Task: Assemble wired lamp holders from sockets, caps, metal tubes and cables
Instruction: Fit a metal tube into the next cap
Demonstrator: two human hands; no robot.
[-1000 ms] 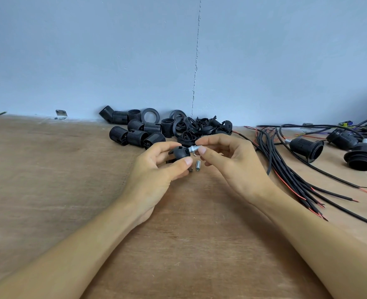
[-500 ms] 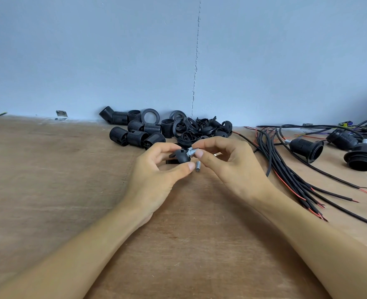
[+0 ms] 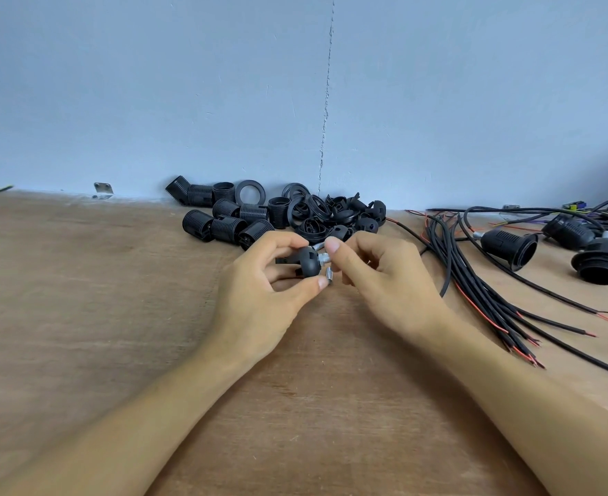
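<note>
Cap [image 3: 309,263]: black and dome-shaped, held just above the middle of the bench [image 3: 80,316], between the two grips.

The wooden bench runs back to a pale blue wall [image 3: 188,84]. A cable bundle [image 3: 474,281] of black leads with red cores lies fanned out on the right side of the bench. A socket pile [image 3: 231,220] of black threaded sockets, rings and caps sits against the wall, just behind the grips. Two wired lamp holders [image 3: 510,247] lie at far right, among the cables.

The left grip [image 3: 259,298] grasps the cap between curled fingers and thumb. The right grip [image 3: 385,281] pinches a metal tube [image 3: 323,260] with thumb and fingertips. The tube stands out from the right-hand side of the cap and touches it. How far it is seated cannot be determined.

A loose tube [image 3: 328,281] shows just beside the left thumb tip.
</note>
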